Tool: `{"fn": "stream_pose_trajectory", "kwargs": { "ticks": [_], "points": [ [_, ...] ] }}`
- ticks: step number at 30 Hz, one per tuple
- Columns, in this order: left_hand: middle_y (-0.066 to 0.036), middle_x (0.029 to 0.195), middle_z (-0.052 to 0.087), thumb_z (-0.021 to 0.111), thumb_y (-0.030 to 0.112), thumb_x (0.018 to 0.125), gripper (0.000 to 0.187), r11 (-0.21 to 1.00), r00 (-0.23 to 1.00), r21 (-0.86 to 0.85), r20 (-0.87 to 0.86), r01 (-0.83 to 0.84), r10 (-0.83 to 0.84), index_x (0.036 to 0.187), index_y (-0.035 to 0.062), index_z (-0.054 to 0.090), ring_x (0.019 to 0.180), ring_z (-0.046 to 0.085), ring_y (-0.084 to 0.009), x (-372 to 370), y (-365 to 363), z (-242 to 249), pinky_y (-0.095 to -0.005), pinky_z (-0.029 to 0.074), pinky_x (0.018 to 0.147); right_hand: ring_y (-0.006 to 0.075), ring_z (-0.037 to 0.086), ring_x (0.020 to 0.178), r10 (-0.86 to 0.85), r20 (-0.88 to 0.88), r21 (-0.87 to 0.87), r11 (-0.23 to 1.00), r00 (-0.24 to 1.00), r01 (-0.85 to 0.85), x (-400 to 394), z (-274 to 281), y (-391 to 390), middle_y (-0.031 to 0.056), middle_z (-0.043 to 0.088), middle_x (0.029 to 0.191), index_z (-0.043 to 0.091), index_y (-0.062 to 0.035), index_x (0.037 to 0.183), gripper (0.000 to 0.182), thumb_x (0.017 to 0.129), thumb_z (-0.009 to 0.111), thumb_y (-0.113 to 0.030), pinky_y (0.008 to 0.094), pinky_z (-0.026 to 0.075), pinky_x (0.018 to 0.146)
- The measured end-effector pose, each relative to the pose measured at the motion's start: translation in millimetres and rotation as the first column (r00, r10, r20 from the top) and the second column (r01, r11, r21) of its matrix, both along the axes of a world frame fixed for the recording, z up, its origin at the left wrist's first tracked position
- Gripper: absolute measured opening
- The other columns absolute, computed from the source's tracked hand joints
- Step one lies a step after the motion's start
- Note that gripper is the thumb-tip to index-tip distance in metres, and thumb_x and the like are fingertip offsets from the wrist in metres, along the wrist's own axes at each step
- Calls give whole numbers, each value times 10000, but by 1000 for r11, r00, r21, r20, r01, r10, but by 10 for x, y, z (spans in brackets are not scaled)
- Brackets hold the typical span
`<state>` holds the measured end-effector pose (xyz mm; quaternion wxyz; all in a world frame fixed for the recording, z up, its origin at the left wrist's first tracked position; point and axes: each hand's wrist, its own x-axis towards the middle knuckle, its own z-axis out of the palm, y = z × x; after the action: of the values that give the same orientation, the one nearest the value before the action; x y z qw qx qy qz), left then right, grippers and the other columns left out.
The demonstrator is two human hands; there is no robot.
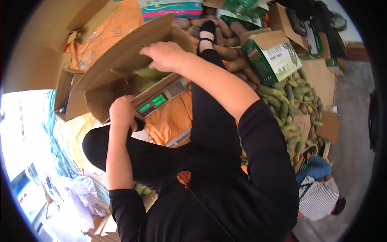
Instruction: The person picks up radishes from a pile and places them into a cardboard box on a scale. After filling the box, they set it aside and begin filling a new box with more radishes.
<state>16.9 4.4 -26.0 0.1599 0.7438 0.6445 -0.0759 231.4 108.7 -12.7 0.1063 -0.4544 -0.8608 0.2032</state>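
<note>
An open cardboard box [92, 96] stands in front of me, its long flap raised. Inside it lies something green [151, 74], blurred. The fingers of my left hand [122, 109] are curled over the box's near left edge. Above the right part of the box is my right hand [164, 57], thumb and fingers apart, with nothing visible between them. A scale [161, 97] with two lit green displays shows at the near side of the box, between my forearms.
Brown tubers [225, 52] lie beyond my foot. Green and yellow cucumber-like vegetables [288, 101] are heaped at the right, below a green and white carton [274, 56]. A person in a striped shirt [318, 197] is at the lower right. Orange sheeting [161, 125] covers the floor.
</note>
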Motion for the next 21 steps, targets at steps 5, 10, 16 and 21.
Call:
{"fn": "stream_pose_trajectory", "kwargs": {
  "ticks": [5, 10, 16, 21],
  "points": [
    [-177, 892, 653, 636, 164, 759, 210, 999, 999, 7, 14, -33, 33, 947, 82, 679, 864, 621, -355, 66, 7, 87, -441, 497, 759, 274, 633, 906, -266, -491, 39, 944, 829, 327, 978, 320, -230, 127, 652, 966, 602, -87, 1078, 339, 773, 675, -215, 376, 498, 774],
    [-195, 927, 649, 641, 166, 752, 262, 998, 998, -25, 26, -59, 59, 994, 72, 674, 898, 612, -361, 75, 20, 77, -434, 484, 785, 247, 648, 827, -635, -407, -189, 762, 657, 619, 2101, -253, -872, 120, 666, 902, 605, -63, 1044, 279, 789, 660, -162, 338, 508, 741],
    [-208, 891, 646, 640, 148, 761, 250, 990, 989, -73, 70, -124, 129, 983, 36, 665, 884, 610, -373, 164, 11, 166, -423, 475, 774, 327, 628, 895, -788, 121, -308, 549, 604, 777, 2692, -1654, -2219, 157, 657, 936, 624, -67, 1025, 279, 765, 655, -164, 404, 496, 775],
    [-216, 891, 647, 643, 128, 760, 253, 994, 993, -44, 62, -98, 101, 993, 31, 664, 886, 613, -372, 171, 4, 177, -419, 472, 782, 329, 596, 981, -737, 476, -398, 305, 479, 865, 2673, -2228, -3218, 144, 650, 1002, 633, -80, 1010, 301, 740, 675, -206, 407, 475, 843]
  ]
}}
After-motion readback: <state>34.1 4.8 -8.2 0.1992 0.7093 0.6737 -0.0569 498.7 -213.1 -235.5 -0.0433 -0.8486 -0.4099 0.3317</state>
